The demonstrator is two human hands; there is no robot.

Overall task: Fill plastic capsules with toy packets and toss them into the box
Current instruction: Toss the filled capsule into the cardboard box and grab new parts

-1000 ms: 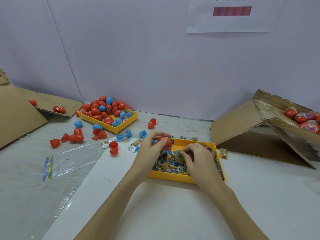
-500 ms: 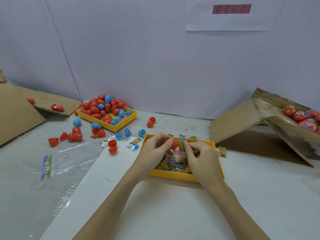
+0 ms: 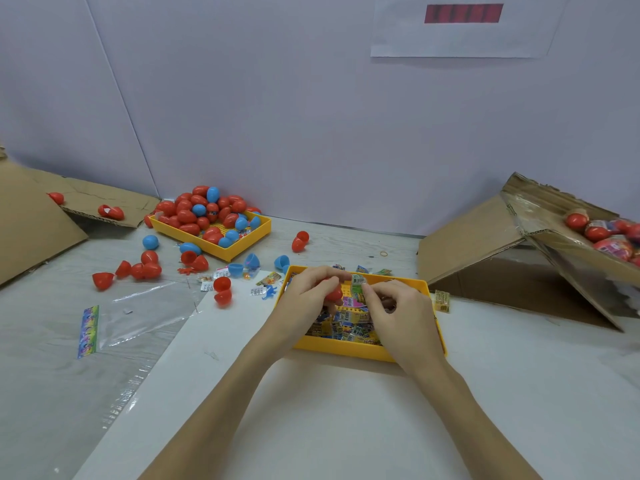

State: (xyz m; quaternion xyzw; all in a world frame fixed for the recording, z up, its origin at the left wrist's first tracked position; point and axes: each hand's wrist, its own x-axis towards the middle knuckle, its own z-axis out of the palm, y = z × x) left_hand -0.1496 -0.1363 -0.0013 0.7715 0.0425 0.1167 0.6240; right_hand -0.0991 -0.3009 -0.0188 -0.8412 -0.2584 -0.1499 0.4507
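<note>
My left hand (image 3: 306,296) grips a red capsule half (image 3: 334,293) above the near yellow tray (image 3: 346,349), which holds several colourful toy packets (image 3: 346,327). My right hand (image 3: 398,311) pinches a green and pink toy packet (image 3: 357,289) right beside the capsule half. A cardboard box (image 3: 519,251) lies tilted at the right, with filled red capsules (image 3: 595,233) showing in its opening.
A second yellow tray (image 3: 239,247) heaped with red and blue capsules stands at the back left. Loose capsule halves (image 3: 138,270), small packets and a clear plastic bag (image 3: 138,313) litter the left side. Flattened cardboard (image 3: 31,216) lies at the far left.
My right hand has lifted a packet out of the tray and brought it up to the red capsule half in my left hand. Both hands rose slightly.
</note>
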